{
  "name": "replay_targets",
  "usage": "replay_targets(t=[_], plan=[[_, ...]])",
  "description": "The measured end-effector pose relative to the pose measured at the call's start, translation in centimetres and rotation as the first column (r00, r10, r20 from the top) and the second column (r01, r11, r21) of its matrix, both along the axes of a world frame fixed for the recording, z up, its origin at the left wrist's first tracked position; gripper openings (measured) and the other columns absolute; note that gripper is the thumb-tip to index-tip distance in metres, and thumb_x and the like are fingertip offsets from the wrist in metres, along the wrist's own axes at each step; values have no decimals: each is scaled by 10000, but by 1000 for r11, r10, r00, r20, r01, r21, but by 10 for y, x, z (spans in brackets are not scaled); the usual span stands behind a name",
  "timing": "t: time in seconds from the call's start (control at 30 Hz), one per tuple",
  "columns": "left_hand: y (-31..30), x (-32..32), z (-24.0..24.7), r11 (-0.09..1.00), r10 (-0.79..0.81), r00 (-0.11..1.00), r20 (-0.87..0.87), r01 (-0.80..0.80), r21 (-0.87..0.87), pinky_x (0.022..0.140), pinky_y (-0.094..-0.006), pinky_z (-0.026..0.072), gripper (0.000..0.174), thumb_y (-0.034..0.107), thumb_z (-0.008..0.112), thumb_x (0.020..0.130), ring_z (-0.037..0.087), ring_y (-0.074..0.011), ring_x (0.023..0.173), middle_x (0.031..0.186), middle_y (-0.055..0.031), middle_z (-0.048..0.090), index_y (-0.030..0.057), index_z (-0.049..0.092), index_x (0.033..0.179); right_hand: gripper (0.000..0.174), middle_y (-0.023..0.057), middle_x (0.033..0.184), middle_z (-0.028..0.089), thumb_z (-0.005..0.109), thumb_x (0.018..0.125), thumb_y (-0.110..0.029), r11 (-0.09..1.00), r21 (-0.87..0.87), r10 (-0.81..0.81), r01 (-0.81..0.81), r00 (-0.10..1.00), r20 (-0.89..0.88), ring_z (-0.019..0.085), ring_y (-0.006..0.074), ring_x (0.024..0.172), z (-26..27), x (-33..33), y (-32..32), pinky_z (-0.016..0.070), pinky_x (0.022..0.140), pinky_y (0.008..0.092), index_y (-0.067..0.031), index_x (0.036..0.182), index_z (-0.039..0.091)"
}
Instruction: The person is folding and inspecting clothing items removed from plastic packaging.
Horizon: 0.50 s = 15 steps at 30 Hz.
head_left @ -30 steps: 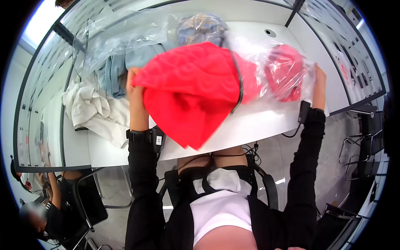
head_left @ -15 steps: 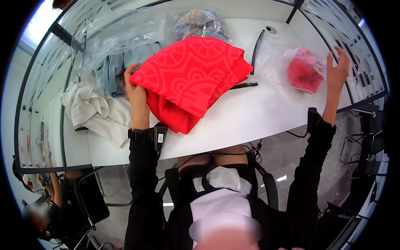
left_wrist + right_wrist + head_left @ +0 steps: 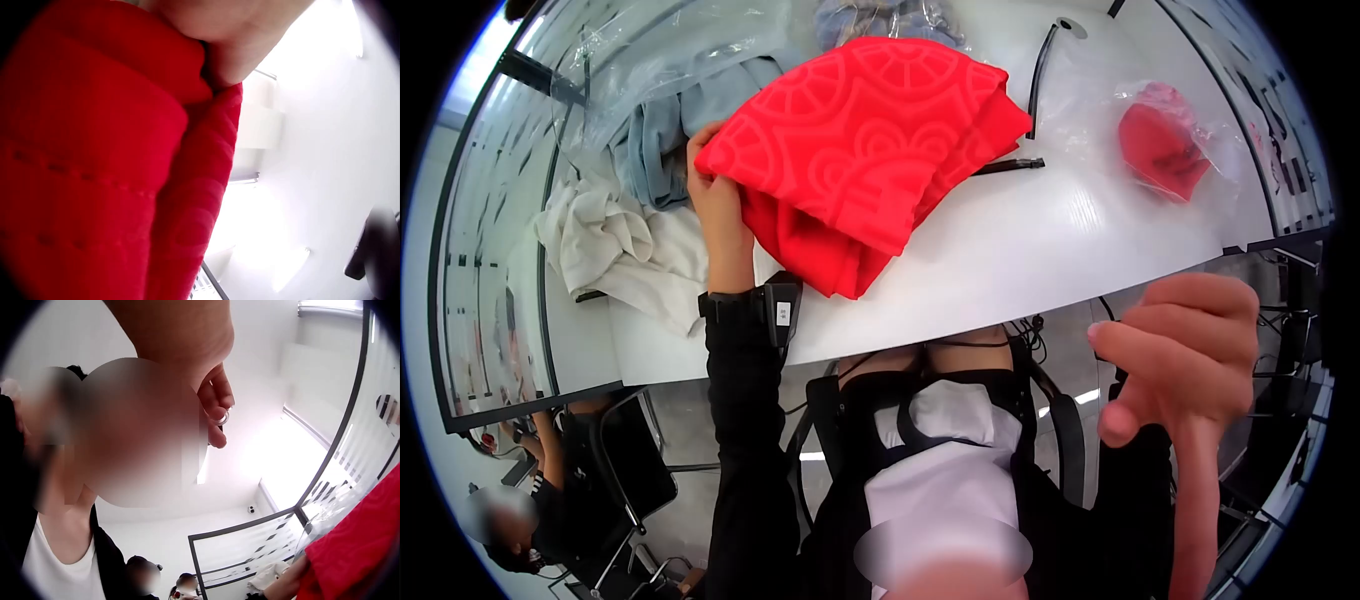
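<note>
My left hand grips the left edge of a folded red cloth with a paler printed pattern. In the left wrist view the red cloth fills much of the frame, with rows of stitching, and the hand is at its top. My right hand is raised off the desk, close to the head camera, its fingers loosely bent and holding nothing. A ring shows on one finger of that hand in the right wrist view. On the right of the desk lies a clear plastic bag with a red item inside.
White cloth and grey-blue cloth lie at the left of the white desk. Behind are clear plastic and a bagged plaid item. Black straps lie near the cable hole. Another person sits lower left.
My right hand has left the plastic bag and come back and up towards the head camera. The red cloth, swung up earlier, has settled in my left hand; the bag lies farther right.
</note>
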<state>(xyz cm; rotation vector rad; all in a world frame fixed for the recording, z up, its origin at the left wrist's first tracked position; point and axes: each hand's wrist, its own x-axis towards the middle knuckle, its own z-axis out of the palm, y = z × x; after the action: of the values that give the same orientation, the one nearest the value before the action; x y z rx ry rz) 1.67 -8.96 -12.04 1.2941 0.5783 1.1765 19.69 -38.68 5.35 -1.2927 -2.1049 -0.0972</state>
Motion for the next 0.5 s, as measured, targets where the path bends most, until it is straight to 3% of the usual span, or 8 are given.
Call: replay_targets(t=[0.03,0.1,0.2,0.23,0.33,0.4,0.47,0.5], plan=[[1,-1,-2,1000,-7,1000,2,7,2,851,-284,462,280,44,539,858,553,-151,983,1094,-61,553,26,492,1133,280,5,522,499,712,713,-304,999,-49,-21,22,1000,6,415,120,381,4,-1,-1,381,394,211,-41,694,616],[4,-2,-4,1000,-22,1000,11,22,15,848,-285,467,280,43,541,858,556,-153,981,1090,-63,557,25,491,1133,322,-3,508,486,710,728,-346,996,91,-27,25,999,19,418,115,384,-5,-2,1,383,392,204,-47,663,611],[4,-1,-4,999,-37,999,37,36,25,844,-285,470,283,45,546,856,559,-153,981,1084,-67,561,25,491,1133,325,-11,510,485,691,741,-374,894,442,62,-69,998,32,426,105,399,-31,0,6,389,400,201,-68,655,624],[3,0,-3,1000,-29,999,30,29,10,845,-286,470,284,44,546,854,558,-154,982,1083,-67,561,24,491,1132,328,-12,511,486,686,742,-387,893,434,124,-124,992,27,425,103,402,-29,5,4,391,404,201,-75,657,629],[-1,-2,1,1000,-2,1000,14,2,-6,847,-289,468,285,39,548,851,556,-155,983,1082,-66,559,22,490,1130,176,16,592,543,628,778,-292,941,328,96,-82,995,-29,456,108,448,-37,19,2,408,455,224,-203,911,555],[-1,0,1,1000,-8,1000,22,8,18,848,-289,467,285,34,547,848,555,-156,981,1083,-64,555,21,490,1127,388,44,673,599,574,813,-185,974,226,-17,29,998,-56,486,115,492,-51,28,1,423,501,248,-325,1162,476],[0,0,0,1000,-14,1000,8,14,16,850,-288,465,295,31,545,847,553,-155,982,1097,-65,548,19,487,1135,489,57,718,628,605,730,-98,970,140,-200,200,980,-19,534,169,555,-62,35,17,441,554,281,-229,1194,524],[0,-1,0,1000,-17,1000,-2,17,14,851,-287,464,299,29,544,846,552,-154,983,1104,-65,545,19,485,1139,475,56,723,629,663,628,-65,944,112,-314,309,949,28,567,220,595,-70,42,35,452,583,303,-72,1101,611]])
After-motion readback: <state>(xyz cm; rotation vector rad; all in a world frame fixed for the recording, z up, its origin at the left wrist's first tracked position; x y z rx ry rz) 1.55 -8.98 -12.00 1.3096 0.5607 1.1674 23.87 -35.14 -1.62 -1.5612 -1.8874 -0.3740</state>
